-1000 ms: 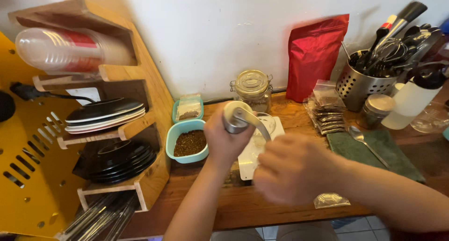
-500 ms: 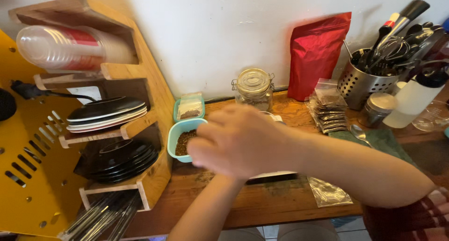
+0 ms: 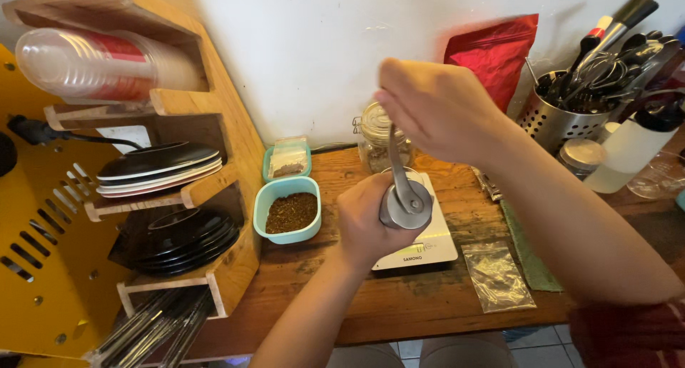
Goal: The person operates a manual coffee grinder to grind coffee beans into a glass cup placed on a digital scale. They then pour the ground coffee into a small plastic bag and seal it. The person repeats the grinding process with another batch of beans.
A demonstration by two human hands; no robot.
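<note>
My left hand (image 3: 362, 224) grips the body of a silver hand grinder (image 3: 407, 205), holding it upright above a small white kitchen scale (image 3: 428, 248). My right hand (image 3: 435, 109) is closed on the far end of the grinder's crank handle (image 3: 397, 159), raised above and behind the grinder. A teal tub of brown grounds (image 3: 288, 211) sits just left of my left hand on the wooden counter (image 3: 399, 304).
A second teal tub (image 3: 287, 159) and a glass clip jar (image 3: 374, 129) stand by the wall. A red pouch (image 3: 494, 54), a steel utensil holder (image 3: 564, 114) and a white bottle (image 3: 633, 148) are at the right. A wooden rack (image 3: 214, 161) holds plates and cups. A small plastic bag (image 3: 495, 275) lies near the edge.
My right hand has swung with the crank from the near side, across the grinder, to the far side by the wall. The left hand has kept its grip on the grinder body.
</note>
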